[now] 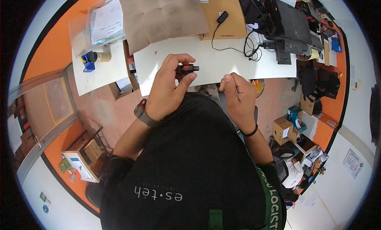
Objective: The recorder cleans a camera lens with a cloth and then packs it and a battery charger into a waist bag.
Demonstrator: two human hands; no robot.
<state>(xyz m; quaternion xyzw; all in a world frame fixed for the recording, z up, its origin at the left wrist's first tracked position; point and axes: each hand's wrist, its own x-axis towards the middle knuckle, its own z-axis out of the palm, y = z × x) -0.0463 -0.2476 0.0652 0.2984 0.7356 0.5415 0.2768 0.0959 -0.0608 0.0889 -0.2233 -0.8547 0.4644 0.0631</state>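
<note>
A small black-and-red piece (188,68) appears above the near edge of the bench (182,51), the left hand's (168,85) fingers clamped on it. The right hand's (241,95) fingers curl together; contents hidden. White surface stretches to a labelled cardboard box (230,30) across the bench; left of it, a plastic tub (89,29) holds papers.

Bright light leaves pale glare patches across the flat, white rectangular tabletop (178,47). Fisheye distortion bows the orange-and-white painted walls (53,37) near the blackened edges.
</note>
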